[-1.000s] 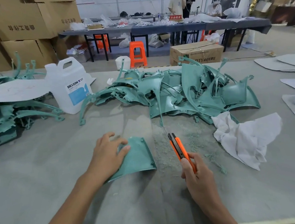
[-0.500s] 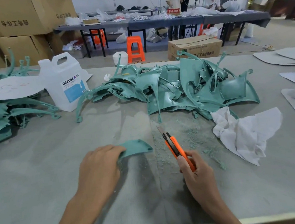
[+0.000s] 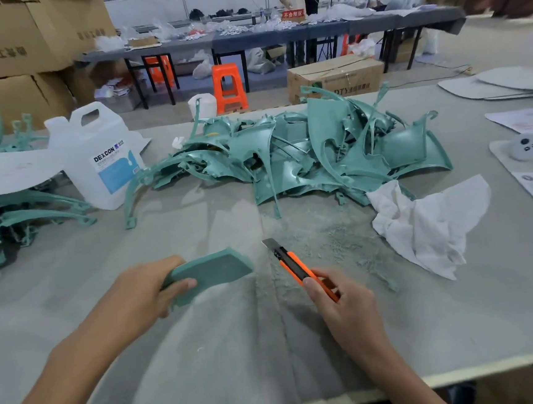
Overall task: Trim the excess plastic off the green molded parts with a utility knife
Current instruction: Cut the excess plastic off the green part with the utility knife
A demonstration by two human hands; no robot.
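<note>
My left hand (image 3: 141, 296) grips a curved green molded part (image 3: 213, 269) by its left end and holds it tilted up above the table. My right hand (image 3: 342, 308) grips an orange utility knife (image 3: 300, 269) with its blade out, pointing up and left, a short gap to the right of the part. A big heap of green molded parts (image 3: 312, 152) lies across the middle of the table. Green shavings (image 3: 336, 237) are scattered just beyond the knife.
A white DEXCON jug (image 3: 100, 155) stands at the left, with more green parts (image 3: 8, 218) and a white sheet (image 3: 8, 173) beyond it. A crumpled white cloth (image 3: 428, 223) lies at the right. Papers and a small white object (image 3: 528, 146) sit at the far right. The table's front edge (image 3: 340, 398) is close.
My left hand has lifted the green part off the table and tipped it up. The knife has shifted a little left with its blade pointing further left.
</note>
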